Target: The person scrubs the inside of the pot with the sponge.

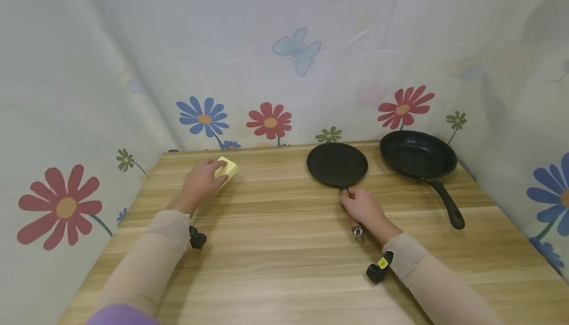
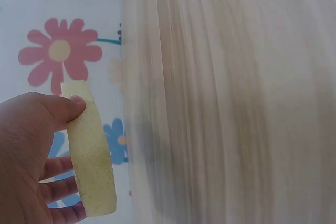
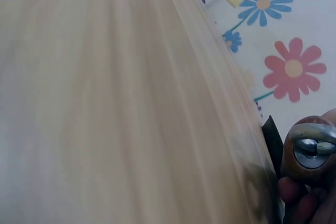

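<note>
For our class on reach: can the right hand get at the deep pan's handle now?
Probably, once free: the right hand grips the flat pan's handle, but nothing visible blocks its way to the deep pan's handle.

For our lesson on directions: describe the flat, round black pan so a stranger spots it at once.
On the light-brown wood-grain table, look right of middle, towards the back. There the right hand grips the flat, round black pan by its brown handle. Unlike the deeper round black frying pan to its right, it is shallow and held.
</note>
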A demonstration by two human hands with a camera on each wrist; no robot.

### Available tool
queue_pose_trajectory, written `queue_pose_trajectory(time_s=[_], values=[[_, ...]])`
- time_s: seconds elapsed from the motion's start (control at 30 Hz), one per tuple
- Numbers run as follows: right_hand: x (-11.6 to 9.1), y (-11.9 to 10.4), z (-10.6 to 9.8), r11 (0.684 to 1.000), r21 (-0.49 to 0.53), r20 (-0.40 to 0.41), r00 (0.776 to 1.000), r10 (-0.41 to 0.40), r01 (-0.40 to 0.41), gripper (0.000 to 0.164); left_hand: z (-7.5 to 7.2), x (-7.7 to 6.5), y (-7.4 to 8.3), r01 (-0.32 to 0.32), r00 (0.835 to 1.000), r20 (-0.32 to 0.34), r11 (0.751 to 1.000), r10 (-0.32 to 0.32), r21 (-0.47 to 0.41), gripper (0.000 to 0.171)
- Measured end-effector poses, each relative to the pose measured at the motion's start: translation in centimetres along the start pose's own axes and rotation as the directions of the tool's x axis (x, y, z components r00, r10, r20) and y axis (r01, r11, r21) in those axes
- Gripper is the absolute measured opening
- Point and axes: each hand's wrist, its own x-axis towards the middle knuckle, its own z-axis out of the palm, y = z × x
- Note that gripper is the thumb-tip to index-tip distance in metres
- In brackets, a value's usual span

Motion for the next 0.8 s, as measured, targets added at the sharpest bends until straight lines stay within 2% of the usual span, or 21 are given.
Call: queue_pose_trajectory(time_s=[0.27, 0.47, 0.6, 0.67, 0.73, 0.8], values=[[-0.3, 1.7, -1.2, 1.000, 0.007, -0.008, 1.000, -0.007, 0.007, 0.034, -0.2, -1.7, -3.1, 0.063, 0.998, 0.001, 0.998, -0.063, -0.018, 0.053], [-0.2, 2.6, -1.9, 0.999, -0.014, -0.025, 0.999, -0.039, 0.039, 0.030, -0.2, -2.8, -5.3, 0.080, 0.997, 0.010, 0.996, -0.080, -0.035, 0.054], [-0.4, 2.5, -2.8, 0.996, -0.063, 0.025, 0.998, -0.058, 0.059, 0.056, -0.3, -3.4, -6.2, 0.091, 0.996, 0.003, 0.995, -0.091, -0.047, 0.055], [-0.7, 2.3, -3.8, 0.993, -0.101, 0.023, 0.998, -0.056, 0.058, 0.068, -0.4, -3.7, -6.6, 0.098, 0.995, 0.003, 0.994, -0.098, -0.050, 0.055], [-1.0, 2.0, -5.2, 0.989, -0.133, -0.010, 0.998, -0.065, 0.063, 0.074, -0.5, -3.9, -7.0, 0.101, 0.995, 0.003, 0.994, -0.101, -0.053, 0.056], [-1.3, 2.0, -6.9, 0.987, -0.153, -0.078, 0.995, -0.069, 0.057, 0.075, -0.6, -4.2, -7.3, 0.108, 0.994, 0.000, 0.992, -0.108, -0.058, 0.056]])
